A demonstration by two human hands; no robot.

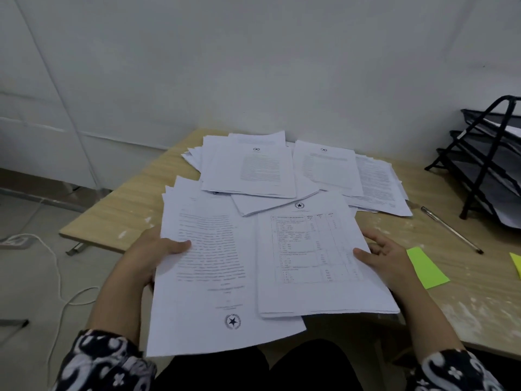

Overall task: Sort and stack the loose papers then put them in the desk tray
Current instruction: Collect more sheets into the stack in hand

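Note:
My left hand (158, 253) grips the left edge of a batch of printed sheets (208, 277), thumb on top; its top page lies upside down with a star seal near me. My right hand (386, 258) holds the right edge of a second stack (310, 263) whose top page shows a table. Both batches hover over the near edge of the wooden desk (118, 210). Several loose papers (253, 167) lie spread in overlapping piles at the back of the desk, more papers (377, 184) to their right. The black mesh desk tray (485, 162) stands at the far right.
A pen (451, 230) lies diagonally between the papers and the tray. Green sticky notes (425, 266) sit beside my right hand, and a yellow note (516, 263) at the frame's edge. A white cable (56, 266) runs over the floor at left. The wall is close behind the desk.

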